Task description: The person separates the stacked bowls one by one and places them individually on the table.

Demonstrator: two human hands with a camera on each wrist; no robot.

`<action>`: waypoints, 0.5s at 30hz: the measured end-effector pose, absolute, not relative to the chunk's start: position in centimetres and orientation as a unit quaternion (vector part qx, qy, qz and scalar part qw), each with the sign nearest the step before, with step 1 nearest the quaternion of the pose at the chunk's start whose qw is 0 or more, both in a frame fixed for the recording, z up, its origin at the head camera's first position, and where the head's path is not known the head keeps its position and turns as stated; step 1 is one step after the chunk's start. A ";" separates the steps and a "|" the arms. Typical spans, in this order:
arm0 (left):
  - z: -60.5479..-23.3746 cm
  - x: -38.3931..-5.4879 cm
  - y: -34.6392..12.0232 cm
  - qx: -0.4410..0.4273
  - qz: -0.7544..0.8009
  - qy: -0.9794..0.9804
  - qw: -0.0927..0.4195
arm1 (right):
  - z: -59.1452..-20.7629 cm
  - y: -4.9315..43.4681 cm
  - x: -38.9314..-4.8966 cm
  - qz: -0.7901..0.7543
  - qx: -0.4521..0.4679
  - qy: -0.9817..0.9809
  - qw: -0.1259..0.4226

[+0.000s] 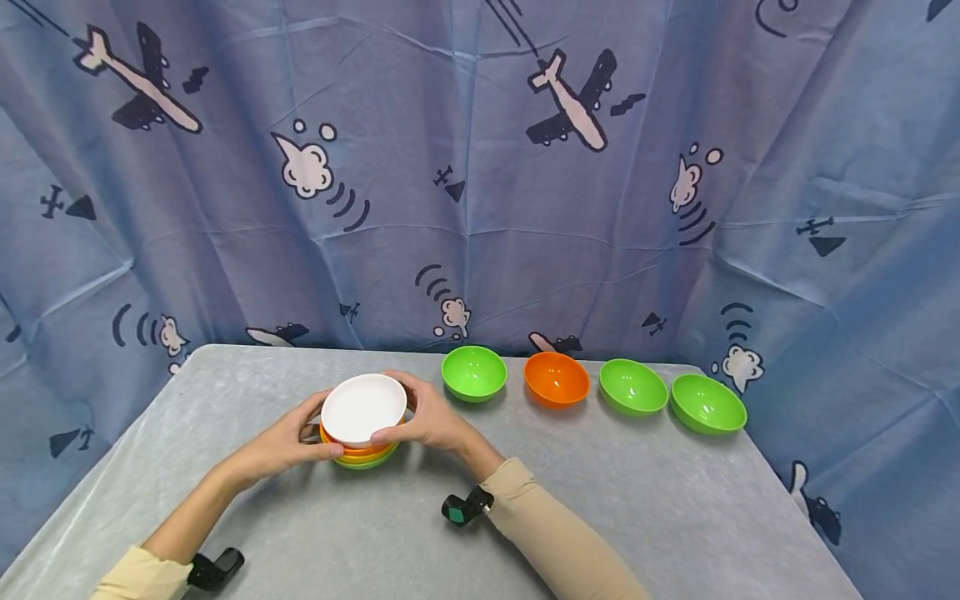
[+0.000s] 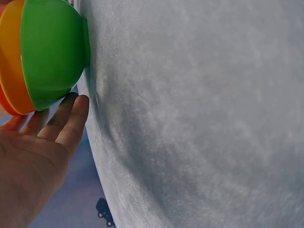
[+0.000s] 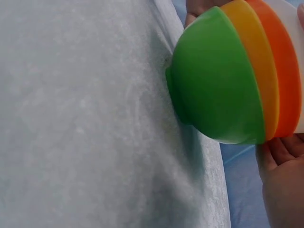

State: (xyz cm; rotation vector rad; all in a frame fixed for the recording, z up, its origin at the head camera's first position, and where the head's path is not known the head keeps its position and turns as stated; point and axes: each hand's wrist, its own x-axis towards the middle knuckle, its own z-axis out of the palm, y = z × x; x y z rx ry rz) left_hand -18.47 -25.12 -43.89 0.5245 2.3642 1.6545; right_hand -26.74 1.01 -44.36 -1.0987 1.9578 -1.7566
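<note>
A stack of nested bowls stands at the left of the table. A white bowl [image 1: 364,408] is on top, then an orange bowl [image 3: 288,71], a yellow-orange bowl [image 3: 260,57] and a green bowl [image 3: 213,80] at the bottom. My left hand [image 1: 281,446] holds the stack's left side, thumb in front; in the left wrist view its fingers [image 2: 71,123] touch the lower bowls. From the right, my right hand [image 1: 431,417] grips the white bowl, thumb at its front rim and fingers behind. Some fingertips are hidden behind the bowls.
Along the table's back edge stand a green bowl [image 1: 474,374], an orange bowl [image 1: 556,380] and two more green bowls, one a green bowl [image 1: 633,387] and the far-right green bowl [image 1: 708,404]. Behind the grey-covered table [image 1: 420,533] hangs a blue curtain [image 1: 405,167] with airplane prints.
</note>
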 end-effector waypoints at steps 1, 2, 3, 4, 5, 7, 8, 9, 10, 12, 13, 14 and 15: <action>-43.9 -18.5 -25.1 0.176 0.560 0.803 0.104 | -44.2 1.0 -26.8 -0.612 -0.379 0.680 0.142; -43.9 -18.5 -25.1 0.175 0.559 0.804 0.103 | -44.1 1.1 -26.8 -0.614 -0.377 0.679 0.139; -43.8 -18.5 -25.1 0.174 0.558 0.805 0.103 | -43.9 1.2 -26.8 -0.618 -0.375 0.678 0.135; -43.8 -18.4 -25.1 0.174 0.557 0.806 0.103 | -43.8 1.2 -26.8 -0.621 -0.372 0.677 0.131; -43.8 -18.4 -25.0 0.174 0.556 0.806 0.103 | -43.7 1.3 -26.9 -0.625 -0.370 0.675 0.128; -43.8 -18.4 -25.0 0.174 0.557 0.805 0.105 | -43.4 1.6 -27.0 -0.636 -0.367 0.668 0.123; -43.8 -18.4 -25.0 0.174 0.558 0.804 0.107 | -43.2 1.8 -27.0 -0.641 -0.368 0.663 0.121; -43.8 -18.4 -25.0 0.175 0.560 0.802 0.108 | -43.1 1.9 -27.1 -0.647 -0.368 0.657 0.121; -43.9 -18.4 -25.0 0.177 0.561 0.801 0.109 | -43.0 2.1 -27.1 -0.651 -0.368 0.653 0.119; -43.9 -18.4 -25.0 0.181 0.565 0.797 0.110 | -42.8 2.4 -27.2 -0.661 -0.368 0.644 0.116; -44.0 -18.4 -25.1 0.184 0.566 0.796 0.110 | -42.7 2.6 -27.2 -0.664 -0.369 0.640 0.114; -44.0 -18.4 -25.1 0.187 0.568 0.794 0.109 | -42.6 2.8 -27.3 -0.668 -0.370 0.637 0.111; -44.0 -18.4 -25.1 0.190 0.568 0.793 0.108 | -42.5 3.0 -27.3 -0.670 -0.369 0.635 0.108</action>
